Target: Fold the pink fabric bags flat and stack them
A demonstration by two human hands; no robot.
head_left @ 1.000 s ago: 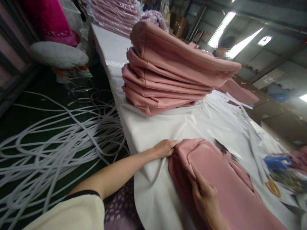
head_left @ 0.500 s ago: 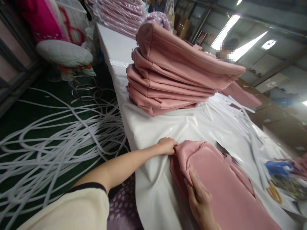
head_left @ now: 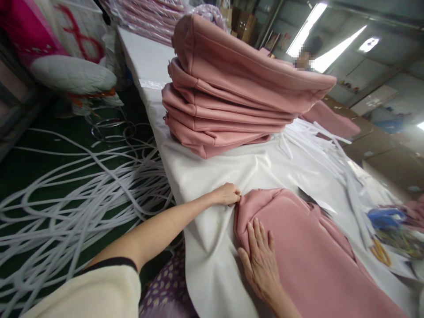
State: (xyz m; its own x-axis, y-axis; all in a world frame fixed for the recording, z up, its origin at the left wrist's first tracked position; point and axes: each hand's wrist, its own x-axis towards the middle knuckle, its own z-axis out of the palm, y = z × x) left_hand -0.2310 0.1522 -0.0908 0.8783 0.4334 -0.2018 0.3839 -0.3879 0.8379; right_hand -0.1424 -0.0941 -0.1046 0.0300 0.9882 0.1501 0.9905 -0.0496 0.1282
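A pink leather-like bag [head_left: 318, 256] lies flat on the white sheet [head_left: 212, 274] covering the table, its far end folded and creased. At that end's left corner, my left hand [head_left: 227, 194] is closed, pinching the bag's edge. My right hand [head_left: 261, 260] rests flat on the bag near the same end, fingers spread. Beyond my hands rises a stack of similar pink bags [head_left: 238, 97], the top one tilted up toward the right.
White cord [head_left: 99, 194] lies in loose loops on the green floor at left, near a padded stool [head_left: 73, 75]. Plastic-wrapped pink goods [head_left: 149, 17] sit at the table's far end. Yellow-handled scissors [head_left: 380, 251] and white strips [head_left: 308, 141] lie at right. A person [head_left: 304, 55] is in the background.
My right hand has flattened and spread its fingers on the bag, where before it cupped the near fold. The folded end now lies flatter. My left hand stays at the corner.
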